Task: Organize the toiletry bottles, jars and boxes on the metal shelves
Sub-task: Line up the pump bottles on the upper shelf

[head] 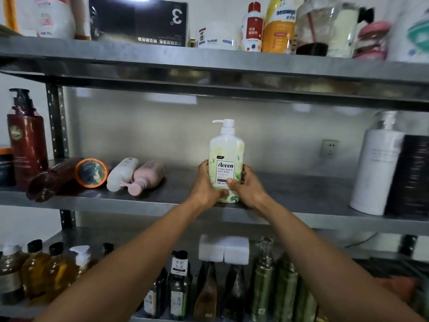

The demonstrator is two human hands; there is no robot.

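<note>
A pale green-and-white pump bottle labelled "Aceen body wash" [227, 149] stands upright near the front edge of the middle metal shelf [162, 203]. My left hand [206, 184] grips its lower left side and my right hand [246, 185] grips its lower right side, thumbs across the front label. On the same shelf to the left lie a dark brown bottle [53, 180], an orange-rimmed jar [91, 173], a white bottle [121, 174] and a pink bottle [147, 177], all on their sides.
A tall maroon pump bottle [26, 140] stands at far left; a white bottle [377, 170] and a dark container [409, 175] stand at right. The top shelf holds a black box [139, 20], a white jar [217, 36] and several bottles. The lower shelf is crowded with bottles.
</note>
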